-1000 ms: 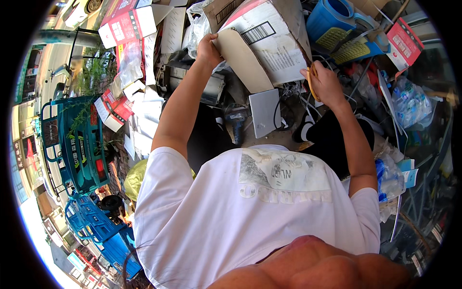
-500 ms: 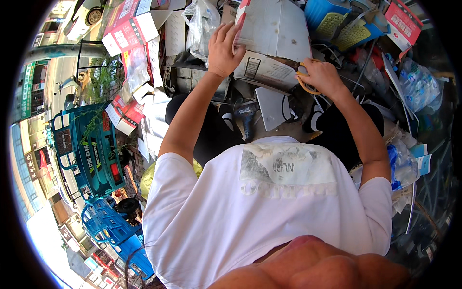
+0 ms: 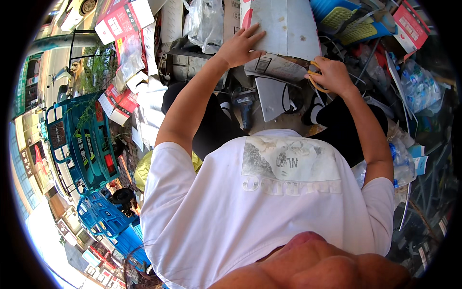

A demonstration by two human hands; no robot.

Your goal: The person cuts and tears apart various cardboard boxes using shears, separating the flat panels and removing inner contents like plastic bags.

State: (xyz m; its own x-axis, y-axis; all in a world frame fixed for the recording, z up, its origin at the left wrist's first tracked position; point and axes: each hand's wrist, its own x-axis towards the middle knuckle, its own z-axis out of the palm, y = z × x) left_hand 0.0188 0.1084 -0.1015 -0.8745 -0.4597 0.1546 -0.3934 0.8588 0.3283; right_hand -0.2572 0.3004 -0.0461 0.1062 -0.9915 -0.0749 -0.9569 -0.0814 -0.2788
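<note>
A worn cardboard box [image 3: 284, 31], whitish with a red strip along its left side, sits in front of me at the top of the view. My left hand [image 3: 242, 47] lies at the box's left edge, its fingers stretched out and apart, the fingertips against the cardboard. At the lower right corner of the box, my right hand [image 3: 333, 77] is closed around scissors with yellow handles [image 3: 318, 85]. The blades do not show, so I cannot tell whether they touch the cardboard.
Between my feet are a dark power drill [image 3: 244, 111] and a white panel [image 3: 270, 98]. Red-and-white cartons [image 3: 126, 20] and a clear plastic bag [image 3: 204, 26] lie at the left. To the right are a blue-and-yellow plastic item [image 3: 344, 21], loose wires and bagged bottles [image 3: 419, 86].
My left hand has moved down and right along the box edge, and its fingers have spread. My right hand, still holding the scissors, and the box appear slightly farther right and lower.
</note>
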